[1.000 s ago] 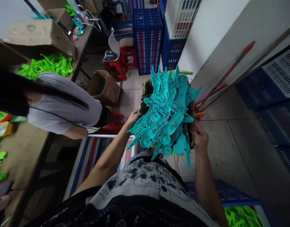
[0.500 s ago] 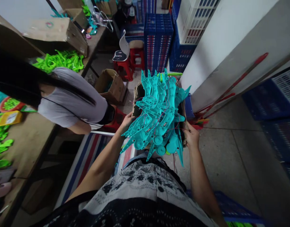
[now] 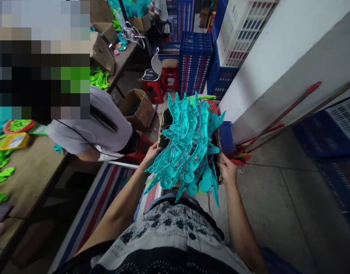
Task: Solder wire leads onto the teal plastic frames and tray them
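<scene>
In front of my body I carry a cardboard box heaped with turquoise plastic parts. The parts are pointed, hollow shells; thin red wires run across them and several stick out past the box's near edge. My left hand grips the box's left side, and my right hand grips its right side. Some fingertips of both hands are hidden by the box. A bright green piece shows at the far end of the heap.
A person in a light shirt sits left at a workbench with green parts. Ahead stand red stools, an open carton and stacked blue crates. To the right are a white pillar and red-handled tools.
The box stays in both hands, slightly lower and further left in view. Stools, crates and bench have shifted down and right as the view moves. The seated person's head is now blurred out.
</scene>
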Motion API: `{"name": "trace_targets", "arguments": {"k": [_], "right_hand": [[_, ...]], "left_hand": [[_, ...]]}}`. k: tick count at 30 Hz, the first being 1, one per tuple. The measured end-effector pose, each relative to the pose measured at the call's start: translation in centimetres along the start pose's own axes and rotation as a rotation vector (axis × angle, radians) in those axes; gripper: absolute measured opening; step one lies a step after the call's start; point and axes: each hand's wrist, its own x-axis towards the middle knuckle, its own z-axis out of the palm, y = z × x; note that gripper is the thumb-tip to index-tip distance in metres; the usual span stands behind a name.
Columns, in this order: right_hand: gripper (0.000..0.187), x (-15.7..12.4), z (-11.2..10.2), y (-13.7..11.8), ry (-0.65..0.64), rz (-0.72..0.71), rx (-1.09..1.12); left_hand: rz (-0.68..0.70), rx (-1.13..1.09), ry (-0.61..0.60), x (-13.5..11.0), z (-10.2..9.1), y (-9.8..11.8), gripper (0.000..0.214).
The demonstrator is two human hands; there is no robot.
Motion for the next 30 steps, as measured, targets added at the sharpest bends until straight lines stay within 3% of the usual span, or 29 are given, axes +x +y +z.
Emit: {"name": "trace_targets", "arguments": {"k": [12, 30], "right_hand": [[0.06, -0.5, -0.6, -0.3, 0.033, 0.005, -0.025], [0.061, 1.3, -1.1, 0.4, 0.028, 0.031, -0.052]], "left_hand": [[-0.002, 0.005, -0.035, 0.6, 0.7, -0.3, 0.061], [-0.017, -0.064, -0.057, 0.5, 1.3, 0.4, 0.066]]}}
